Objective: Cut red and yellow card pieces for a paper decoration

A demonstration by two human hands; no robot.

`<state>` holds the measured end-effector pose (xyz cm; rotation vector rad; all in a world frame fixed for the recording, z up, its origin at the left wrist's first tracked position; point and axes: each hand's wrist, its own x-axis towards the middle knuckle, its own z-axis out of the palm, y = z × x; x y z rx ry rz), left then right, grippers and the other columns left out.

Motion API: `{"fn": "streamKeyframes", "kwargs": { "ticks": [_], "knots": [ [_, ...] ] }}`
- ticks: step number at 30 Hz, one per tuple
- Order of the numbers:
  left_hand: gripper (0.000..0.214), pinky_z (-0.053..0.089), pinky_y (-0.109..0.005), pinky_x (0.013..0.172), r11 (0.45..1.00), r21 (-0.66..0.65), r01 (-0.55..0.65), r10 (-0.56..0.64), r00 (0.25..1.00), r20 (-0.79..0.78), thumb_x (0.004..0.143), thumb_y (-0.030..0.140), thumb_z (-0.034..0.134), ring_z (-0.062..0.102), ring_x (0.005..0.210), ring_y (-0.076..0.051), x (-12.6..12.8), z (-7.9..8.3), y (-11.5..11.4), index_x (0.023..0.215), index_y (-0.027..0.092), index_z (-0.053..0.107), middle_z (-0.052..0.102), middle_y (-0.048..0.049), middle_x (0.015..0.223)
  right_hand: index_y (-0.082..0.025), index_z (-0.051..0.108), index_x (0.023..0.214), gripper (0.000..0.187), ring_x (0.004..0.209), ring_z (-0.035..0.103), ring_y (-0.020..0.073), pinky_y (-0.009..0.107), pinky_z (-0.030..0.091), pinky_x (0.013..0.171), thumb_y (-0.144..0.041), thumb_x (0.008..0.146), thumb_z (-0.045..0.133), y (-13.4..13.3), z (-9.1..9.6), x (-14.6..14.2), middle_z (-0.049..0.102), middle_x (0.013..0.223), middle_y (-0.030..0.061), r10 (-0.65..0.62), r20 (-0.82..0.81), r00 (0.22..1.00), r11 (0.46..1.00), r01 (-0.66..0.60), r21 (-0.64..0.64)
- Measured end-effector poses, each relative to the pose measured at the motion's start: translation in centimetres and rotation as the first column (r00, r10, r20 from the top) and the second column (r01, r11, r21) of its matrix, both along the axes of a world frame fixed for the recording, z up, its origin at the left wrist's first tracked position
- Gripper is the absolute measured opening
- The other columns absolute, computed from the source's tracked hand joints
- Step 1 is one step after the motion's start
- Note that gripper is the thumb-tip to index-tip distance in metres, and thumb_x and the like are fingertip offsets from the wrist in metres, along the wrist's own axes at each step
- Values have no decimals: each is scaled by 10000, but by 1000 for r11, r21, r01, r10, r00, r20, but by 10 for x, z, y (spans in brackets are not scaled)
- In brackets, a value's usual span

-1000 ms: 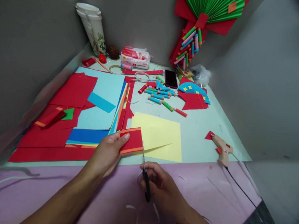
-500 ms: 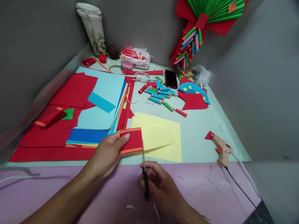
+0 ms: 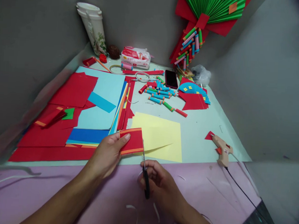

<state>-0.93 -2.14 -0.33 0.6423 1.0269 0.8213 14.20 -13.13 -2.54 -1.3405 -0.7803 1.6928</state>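
Between its thumb and fingers my left hand (image 3: 110, 153) holds a piece of red paper (image 3: 133, 141) with orange strips along two edges. My right hand (image 3: 158, 181) grips black-handled scissors (image 3: 146, 179), blades pointing up. The blades lie along the right edge of the red paper; whether they are cutting into it I cannot tell. Beneath and behind the held piece lies a sheet of yellow paper (image 3: 163, 134). Left of it sits a stack of coloured paper, with a light blue sheet (image 3: 99, 116) near the top and red sheets (image 3: 71, 92) around it.
A glue gun (image 3: 223, 151) with a cord lies at the right. Several small paper rolls (image 3: 157, 96), a phone (image 3: 171, 79), a tissue pack (image 3: 135, 57) and a white cup (image 3: 91, 27) stand or lie toward the back. A green paper fan (image 3: 215, 7) hangs on the wall.
Almost nothing differs. My right hand and the scissors have shifted up very slightly; the red paper stays in my left hand.
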Motion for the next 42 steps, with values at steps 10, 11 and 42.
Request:
{"fn": "streamKeyframes", "kwargs": {
  "ticks": [10,11,42],
  "knots": [
    [306,563,-327,799,1000,-21,3,-2,999,34,775,370,748,718,940,-265,0,-1,-1,1008,172,738,782,-70,958,-189,577,1079,361,613,470,103,234,376,565,-294,763,715,-2,-1,-2,550,699,-43,-19,21,1000,1000,19,-11],
    [310,563,-328,799,1000,-21,1,0,1000,32,771,371,751,718,938,-266,0,-2,-1,1008,171,738,782,-71,956,-189,577,1082,356,614,472,102,235,378,568,-282,766,711,-2,-2,-2,551,703,-43,-19,26,999,1000,19,-8],
    [390,564,-387,821,1000,-12,13,-13,999,46,739,342,768,713,954,-299,1,-7,-2,1083,166,717,780,-91,942,-186,574,1074,436,621,483,103,222,385,555,-406,755,774,3,-4,-3,541,689,-46,-44,9,999,999,44,-2]
  ]
}}
